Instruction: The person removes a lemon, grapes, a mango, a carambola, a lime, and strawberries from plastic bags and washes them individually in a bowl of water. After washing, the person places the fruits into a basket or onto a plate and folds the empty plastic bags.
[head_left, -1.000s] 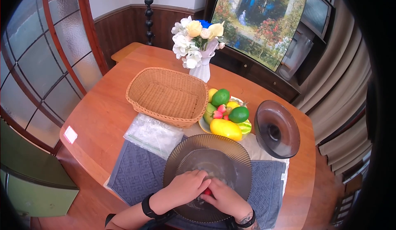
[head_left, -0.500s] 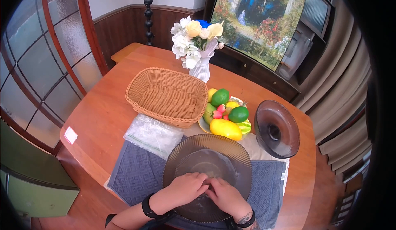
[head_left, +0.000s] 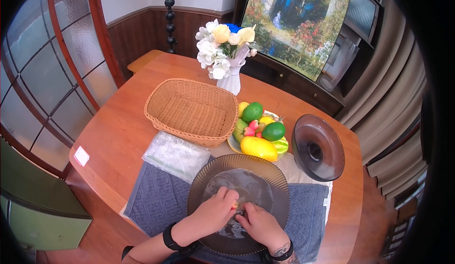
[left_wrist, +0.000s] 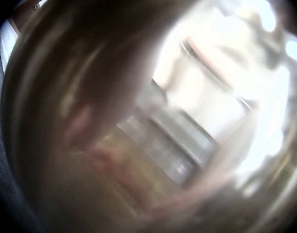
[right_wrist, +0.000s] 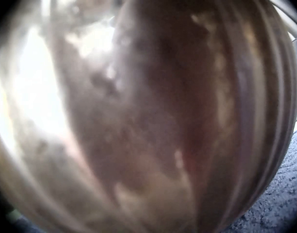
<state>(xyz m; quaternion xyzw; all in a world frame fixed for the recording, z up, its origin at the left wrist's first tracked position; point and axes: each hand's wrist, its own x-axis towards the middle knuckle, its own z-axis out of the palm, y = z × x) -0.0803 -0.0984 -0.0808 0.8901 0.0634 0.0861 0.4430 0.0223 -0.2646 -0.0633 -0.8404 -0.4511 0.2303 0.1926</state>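
A brown, see-through ribbed bowl (head_left: 201,188) with water in it stands at the front of the table, and both hands are down inside it. My left hand (head_left: 215,212) pinches a small red and yellow fruit (head_left: 234,205), mostly hidden by the fingers. Close beside it, my right hand (head_left: 262,224) has loosely bent fingers just above the water, with a small gap between the hands. In the left wrist view the blurred bowl wall (left_wrist: 37,145) fills most of the picture. The right wrist view likewise shows mainly the bowl's ribbed side (right_wrist: 255,121).
Under the bowl lies a blue-grey towel (head_left: 156,202), with a clear plastic bag (head_left: 173,155) on its left. Behind are a wicker basket (head_left: 189,112), a heap of fruit (head_left: 258,148) on a plate, and a vase (head_left: 230,81) of flowers. A second brown bowl (head_left: 327,155) stands at right.
The hands, together around a red fruit a second ago, have drawn slightly apart. My left hand has lifted a little and the fruit now shows at its fingertips.
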